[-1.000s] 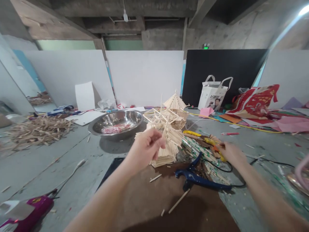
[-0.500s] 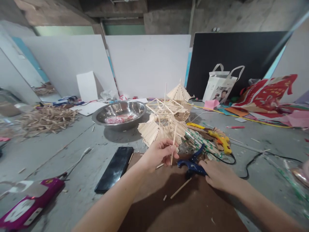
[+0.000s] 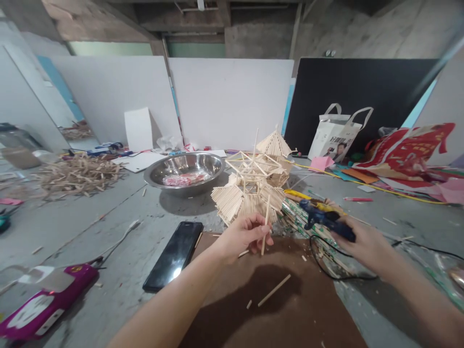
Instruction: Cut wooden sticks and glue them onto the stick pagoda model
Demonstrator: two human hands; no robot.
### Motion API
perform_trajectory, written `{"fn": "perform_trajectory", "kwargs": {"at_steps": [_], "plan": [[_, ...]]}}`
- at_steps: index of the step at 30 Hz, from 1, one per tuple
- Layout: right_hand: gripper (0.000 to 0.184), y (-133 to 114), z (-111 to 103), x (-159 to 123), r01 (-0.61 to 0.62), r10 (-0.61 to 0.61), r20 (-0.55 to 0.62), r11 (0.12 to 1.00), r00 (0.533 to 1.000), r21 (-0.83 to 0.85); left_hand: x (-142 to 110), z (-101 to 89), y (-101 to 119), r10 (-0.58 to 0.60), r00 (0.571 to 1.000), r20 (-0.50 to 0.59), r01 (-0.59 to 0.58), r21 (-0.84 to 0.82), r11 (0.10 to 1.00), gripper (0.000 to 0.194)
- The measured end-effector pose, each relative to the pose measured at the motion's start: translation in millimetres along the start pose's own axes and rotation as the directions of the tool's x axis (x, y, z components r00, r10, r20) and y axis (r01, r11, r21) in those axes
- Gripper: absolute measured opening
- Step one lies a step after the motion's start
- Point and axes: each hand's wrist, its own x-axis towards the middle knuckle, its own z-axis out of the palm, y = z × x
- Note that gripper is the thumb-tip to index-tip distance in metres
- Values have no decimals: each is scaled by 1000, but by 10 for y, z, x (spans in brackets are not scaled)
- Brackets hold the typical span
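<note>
Thin wooden stick [image 3: 266, 223] stands nearly upright in my left hand [image 3: 250, 234], pinched between thumb and fingers just in front of the stick-built pavilion model [image 3: 253, 198]. The model has ribbed roofs made of small sticks and an open frame on top. My right hand [image 3: 357, 237] is closed around a dark blue plier-like tool [image 3: 326, 220], raised at the right over the bundle of sticks; motion blurs it. A brown board [image 3: 290, 309] lies under my hands. On it are a loose stick [image 3: 274, 290] and a short cut piece [image 3: 249, 304].
A black phone [image 3: 174, 256] lies left of the board. Behind it stands a steel basin [image 3: 184, 171] with packets inside. A yellow glue gun [image 3: 322, 205], partly covered, and wrapped sticks [image 3: 300, 217] lie right, near a black cable [image 3: 340, 279]. A purple power strip [image 3: 50, 302] sits front left.
My right hand has lifted the blue tool and carried it up and right, away from the board. My left hand still holds the stick in front of the model. The view has shifted slightly.
</note>
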Motion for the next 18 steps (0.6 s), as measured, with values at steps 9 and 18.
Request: {"fn": "perform_trajectory", "kwargs": {"at_steps": [9,18], "plan": [[23,-386,-206,-49,-292,-7,333,465,943,836,34,85,-39,38,982,-185,-49,-59,997,25],[17,-776,115,44,-376,-9,384,178,923,909,11,209,-82,-112,957,-269,-24,-458,889,20]]}}
